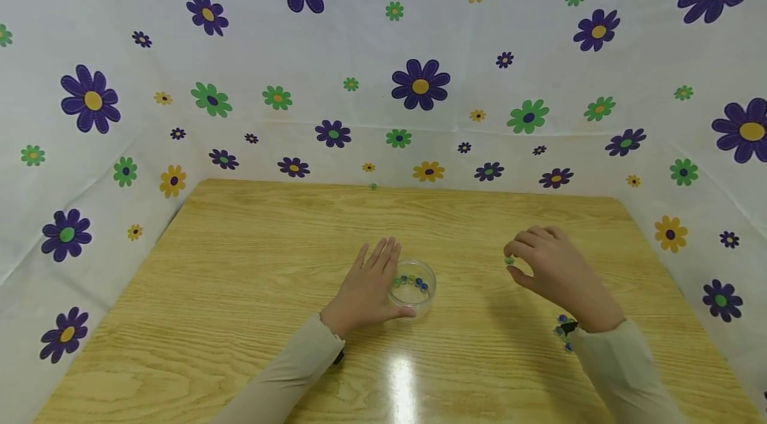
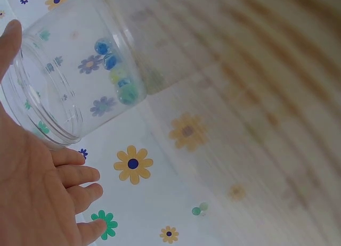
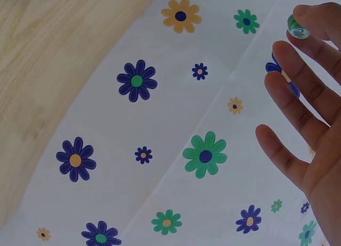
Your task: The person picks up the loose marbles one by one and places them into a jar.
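Note:
A clear round jar (image 1: pixel 434 292) stands upright on the table with several blue and green glass marbles (image 2: pixel 110 62) at its bottom. Against its left side rests my left hand (image 1: pixel 367 291), the fingers straight and the thumb stretched along the near side by the mouth. To the right of the jar, my right hand (image 1: pixel 554 271) is raised above the tabletop. It pinches one greenish clear marble (image 3: pixel 298 27) between thumb and index finger, while the other fingers are spread apart in the right wrist view.
Several blue and green marbles (image 1: pixel 562 331) lie on the wooden table (image 1: pixel 269 224) beside the right wrist, partly hidden by it. One green marble (image 1: pixel 373 186) sits at the table's back edge. A white cloth with flowers (image 1: pixel 359 31) encloses the back and sides.

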The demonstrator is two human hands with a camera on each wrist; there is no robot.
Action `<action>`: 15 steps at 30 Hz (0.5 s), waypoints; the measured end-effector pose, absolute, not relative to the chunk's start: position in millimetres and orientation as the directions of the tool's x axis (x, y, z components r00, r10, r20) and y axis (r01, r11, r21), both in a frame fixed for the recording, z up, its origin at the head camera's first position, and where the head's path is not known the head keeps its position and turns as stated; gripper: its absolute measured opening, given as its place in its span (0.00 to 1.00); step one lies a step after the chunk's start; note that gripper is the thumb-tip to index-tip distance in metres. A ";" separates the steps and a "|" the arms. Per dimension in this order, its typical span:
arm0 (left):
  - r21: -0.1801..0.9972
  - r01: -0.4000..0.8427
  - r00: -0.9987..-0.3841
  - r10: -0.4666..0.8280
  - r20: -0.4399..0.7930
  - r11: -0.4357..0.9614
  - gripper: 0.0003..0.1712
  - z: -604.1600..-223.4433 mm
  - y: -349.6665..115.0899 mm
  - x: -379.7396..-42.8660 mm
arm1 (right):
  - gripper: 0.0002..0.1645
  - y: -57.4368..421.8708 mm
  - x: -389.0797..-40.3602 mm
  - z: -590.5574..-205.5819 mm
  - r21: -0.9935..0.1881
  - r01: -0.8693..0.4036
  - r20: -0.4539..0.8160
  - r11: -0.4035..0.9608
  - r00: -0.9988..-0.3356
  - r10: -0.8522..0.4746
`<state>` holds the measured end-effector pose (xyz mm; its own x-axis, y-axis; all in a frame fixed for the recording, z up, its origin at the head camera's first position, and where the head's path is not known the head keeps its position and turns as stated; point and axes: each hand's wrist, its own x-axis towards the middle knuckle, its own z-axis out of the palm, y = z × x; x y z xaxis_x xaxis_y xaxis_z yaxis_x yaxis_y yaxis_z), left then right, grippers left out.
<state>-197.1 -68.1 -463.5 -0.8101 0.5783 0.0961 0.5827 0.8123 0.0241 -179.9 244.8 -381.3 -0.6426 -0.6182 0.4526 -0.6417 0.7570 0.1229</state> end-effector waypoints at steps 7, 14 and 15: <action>0.031 0.582 -0.812 0.577 0.088 0.813 0.65 -462.0 -67.5 -196.5 | 0.14 225.5 -185.3 -381.6 0.121 -0.675 0.453 0.728 -0.615 -0.646; 0.042 0.579 -0.814 0.575 0.084 0.814 0.65 -464.5 -67.6 -197.5 | 0.12 202.0 -189.0 -382.9 0.104 -0.702 0.421 0.705 -0.611 -0.670; 0.044 0.580 -0.814 0.575 0.086 0.814 0.65 -464.7 -67.5 -197.5 | 0.12 198.9 -189.6 -383.5 0.102 -0.708 0.419 0.699 -0.607 -0.675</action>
<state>-197.5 -67.5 -464.7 -0.8137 0.5750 0.0859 0.5796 0.8137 0.0436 -189.6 198.9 -383.5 -0.6069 -0.6752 0.4193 -0.7076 0.6993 0.1018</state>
